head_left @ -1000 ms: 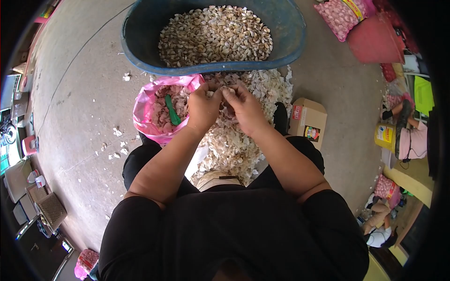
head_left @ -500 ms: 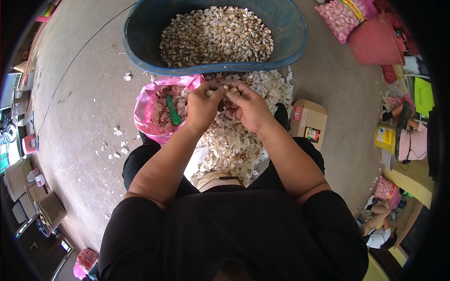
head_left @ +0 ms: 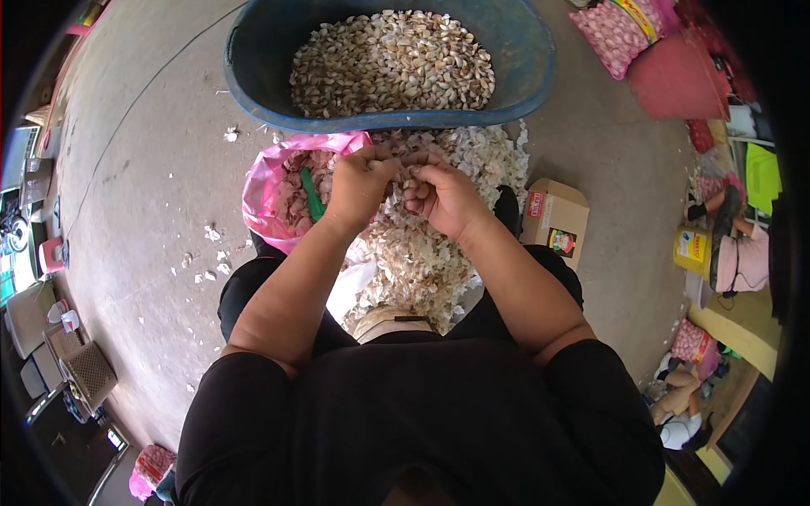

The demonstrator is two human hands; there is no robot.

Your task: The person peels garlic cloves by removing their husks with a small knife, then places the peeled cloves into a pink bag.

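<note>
My left hand (head_left: 359, 187) is closed with a garlic clove at its fingertips, held over the right rim of a pink plastic bag (head_left: 260, 202). Close beside it, my right hand (head_left: 443, 198) pinches at a pale piece of garlic (head_left: 406, 175), its fingers curled; the exact grip is partly hidden. Inside the bag lie pinkish garlic skins and a green-handled object (head_left: 312, 196). A heap of papery garlic skins (head_left: 413, 261) spreads beneath both hands and between my legs. Just beyond stands a blue tub (head_left: 371, 124) with many garlic cloves (head_left: 396, 63) in it.
A cardboard box (head_left: 557, 215) stands by my right leg. Farther right are a mesh sack of garlic (head_left: 612, 34), a red tub (head_left: 679, 76), a yellow bucket (head_left: 692, 249) and two seated people. A dark cable (head_left: 152, 80) crosses the concrete floor at left.
My hands have drawn slightly apart at the fingertips, and the right hand's fingers have turned and curled. The tub, bag and skins stay in place.
</note>
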